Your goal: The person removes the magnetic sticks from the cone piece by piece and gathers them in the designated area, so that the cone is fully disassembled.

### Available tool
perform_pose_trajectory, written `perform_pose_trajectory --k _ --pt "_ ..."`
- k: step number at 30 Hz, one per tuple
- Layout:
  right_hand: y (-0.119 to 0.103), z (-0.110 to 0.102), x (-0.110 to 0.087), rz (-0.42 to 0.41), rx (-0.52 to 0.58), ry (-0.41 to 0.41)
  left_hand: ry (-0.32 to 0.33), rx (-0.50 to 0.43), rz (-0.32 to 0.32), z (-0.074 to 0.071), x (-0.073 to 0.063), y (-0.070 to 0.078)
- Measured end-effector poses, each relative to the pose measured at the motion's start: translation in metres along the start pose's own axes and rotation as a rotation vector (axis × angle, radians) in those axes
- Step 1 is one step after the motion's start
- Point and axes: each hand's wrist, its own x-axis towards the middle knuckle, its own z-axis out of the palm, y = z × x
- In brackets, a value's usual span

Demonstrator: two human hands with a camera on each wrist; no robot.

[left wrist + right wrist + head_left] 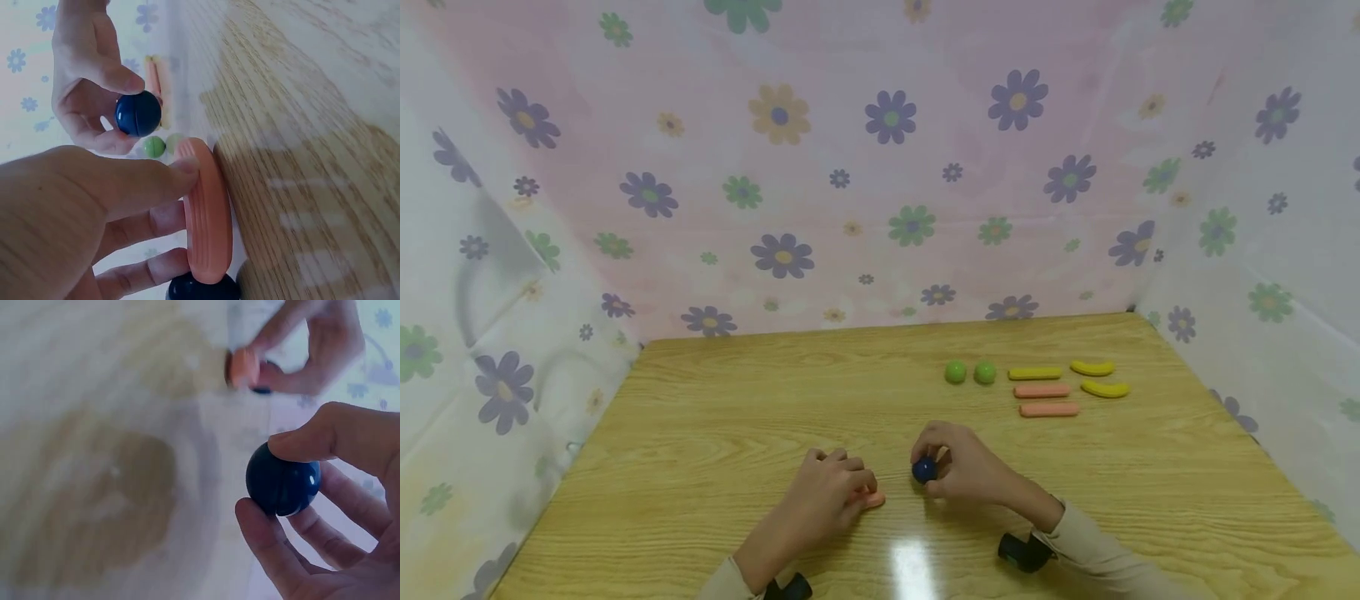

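Observation:
In the head view my left hand (829, 493) is low over the table, left of centre. It pinches a salmon-coloured, ridged stick (210, 219) between thumb and fingers; the left wrist view shows its rounded ends. A second dark blue round thing (204, 289) shows at the stick's lower end there, partly hidden. To the right, my right hand (968, 468) holds a glossy dark blue ball (924, 470) in its fingertips. A seam line runs around this ball in the right wrist view. A small gap separates the two hands.
Beyond the right hand on the wooden table (737, 400) lie two green balls (955, 372), a yellow stick (1034, 373), two salmon sticks (1048, 410) and two yellow banana shapes (1105, 389). Flower-patterned cloth (850, 150) rises behind the table and along both sides.

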Motion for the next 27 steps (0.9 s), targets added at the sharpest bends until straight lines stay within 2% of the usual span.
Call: perform_pose_trajectory --k 3,10,13,17,27 --pt "0.003 -0.013 -0.002 0.027 -0.047 0.006 0.001 -0.002 -0.009 0.001 -0.001 0.000" --pt "0.015 -0.035 -0.009 0.020 -0.120 0.065 0.006 -0.020 -0.010 0.001 -0.001 -0.001" --pt "0.020 -0.043 -0.012 0.045 -0.146 0.080 0.000 -0.021 -0.009 0.001 -0.002 -0.001" --pt "0.023 -0.053 -0.016 0.080 -0.155 0.080 0.001 -0.018 -0.010 0.001 -0.002 -0.001" --pt "0.031 -0.073 -0.017 0.073 -0.171 0.097 0.015 -0.027 -0.017 0.001 -0.004 -0.002"
